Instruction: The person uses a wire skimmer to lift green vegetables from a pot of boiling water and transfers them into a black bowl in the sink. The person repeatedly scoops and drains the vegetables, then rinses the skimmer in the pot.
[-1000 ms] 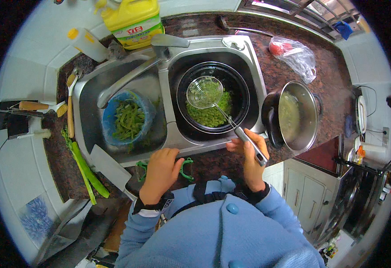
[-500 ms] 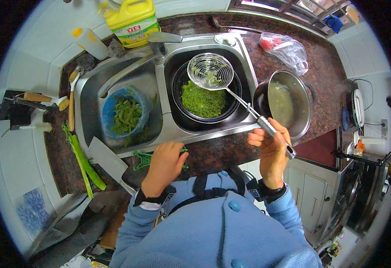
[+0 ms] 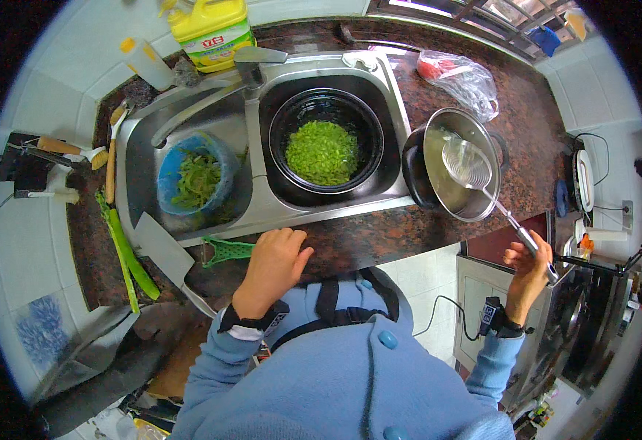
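Observation:
My right hand (image 3: 529,268) is closed round the metal handle of a wire skimmer (image 3: 472,165). The coiled basket is down inside a stainless steel pot (image 3: 498,207), in cloudy, pale liquid. By the counter's front edge my left hand (image 3: 271,270) rests with fingers loosely bent and thumb apart. A flat green lattice-patterned object (image 3: 225,251) lies partly beneath that hand, its kind unclear. Bright green chopped pieces (image 3: 322,154) sit in a black bowl (image 3: 373,163) in the right sink basin.
In the left basin (image 3: 145,136) stands a blue-lined bowl (image 3: 168,192) of green scraps. A cleaver (image 3: 161,249) and long green stalks (image 3: 131,264) lie left. The faucet (image 3: 251,66), yellow jug (image 3: 207,37) and plastic bag (image 3: 471,84) stand or lie behind.
My right hand has moved right, taking the skimmer from above the black bowl into the pot. My left hand stays by the counter edge. The view has shifted slightly.

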{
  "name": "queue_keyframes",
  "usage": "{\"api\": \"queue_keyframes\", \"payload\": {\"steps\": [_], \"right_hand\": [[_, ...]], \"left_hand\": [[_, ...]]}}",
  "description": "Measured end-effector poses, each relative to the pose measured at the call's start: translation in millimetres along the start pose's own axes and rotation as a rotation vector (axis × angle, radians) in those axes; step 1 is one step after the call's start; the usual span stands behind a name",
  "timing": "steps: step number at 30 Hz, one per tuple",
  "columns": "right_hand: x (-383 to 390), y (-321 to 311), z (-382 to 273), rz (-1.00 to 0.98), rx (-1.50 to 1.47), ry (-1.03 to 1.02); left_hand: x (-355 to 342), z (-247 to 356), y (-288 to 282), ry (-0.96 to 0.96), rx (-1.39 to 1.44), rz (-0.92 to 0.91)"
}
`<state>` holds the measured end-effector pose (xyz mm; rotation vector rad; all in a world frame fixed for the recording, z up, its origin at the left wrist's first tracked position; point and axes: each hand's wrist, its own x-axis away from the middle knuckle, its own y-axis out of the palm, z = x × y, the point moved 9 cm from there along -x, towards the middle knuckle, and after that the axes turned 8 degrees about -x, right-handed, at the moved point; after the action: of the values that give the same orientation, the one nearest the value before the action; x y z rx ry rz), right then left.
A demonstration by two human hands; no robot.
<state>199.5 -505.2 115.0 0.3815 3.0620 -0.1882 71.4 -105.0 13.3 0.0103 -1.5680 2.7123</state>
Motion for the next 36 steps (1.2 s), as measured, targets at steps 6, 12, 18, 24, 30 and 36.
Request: {"api": "queue_keyframes", "payload": {"steps": [6,12,18,24,30,36], "right_hand": [[-14,13,30,-0.089,-0.026,0.085],[-26,10,20,-0.123,0.156,0.072],[-50,-45,26,0.190,0.009,0.144],[-61,-83,96,0.324,-0.464,0.450],[-59,-74,115,0.237,-0.562,0.502],[-72,-62,84,0.202,-0.369,0.282]], "left_hand": [[-4,14,0,0.024,-0.018,0.064],[-4,18,10,-0.039,-0.033,-0.015],[-8,30,14,-0.016,-0.023,0.060],[-14,37,19,-0.017,-0.013,0.057],[-18,47,22,-0.021,-0.046,0.008],[-19,53,26,-0.021,-0.038,0.009]]}}
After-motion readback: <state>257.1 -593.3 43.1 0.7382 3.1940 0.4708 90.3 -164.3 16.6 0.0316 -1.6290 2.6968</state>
